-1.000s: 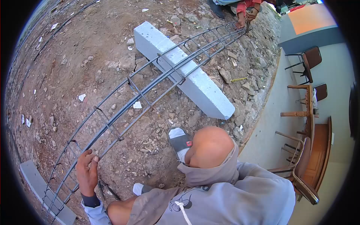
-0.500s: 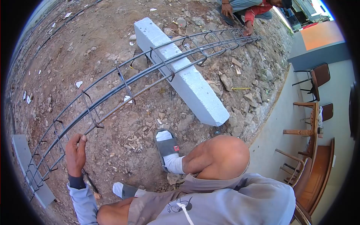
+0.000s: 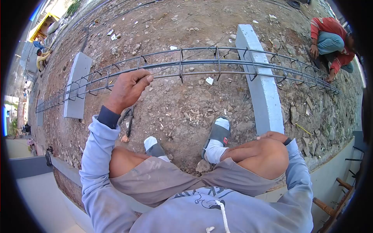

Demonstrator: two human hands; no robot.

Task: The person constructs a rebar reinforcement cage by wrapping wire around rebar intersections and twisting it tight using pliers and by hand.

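Observation:
A long rebar cage (image 3: 198, 62) of steel bars and square stirrups runs across the view in front of me. My left hand (image 3: 128, 90) is closed at its near lower bar, thumb and forefinger pinched together. Whether a thin wire also sits in that pinch, I cannot tell. My right hand (image 3: 274, 136) rests on my right knee, away from the cage, its fingers partly hidden by the knee. Under the cage stand a pale block (image 3: 261, 93) on the right and another pale block (image 3: 79, 83) on the left.
A person in a red top (image 3: 330, 46) crouches at the cage's right end, one hand touching it. Another person (image 3: 42, 58) is far off left. Stony soil surrounds my sandalled feet (image 3: 219, 134). A dark elongated object (image 3: 130, 120) lies below my left hand. Wooden furniture (image 3: 326, 207) stands lower right.
My view has swung left, showing more of the cage's left end and the second person. My left hand stays at the near bar. My right hand has come into view.

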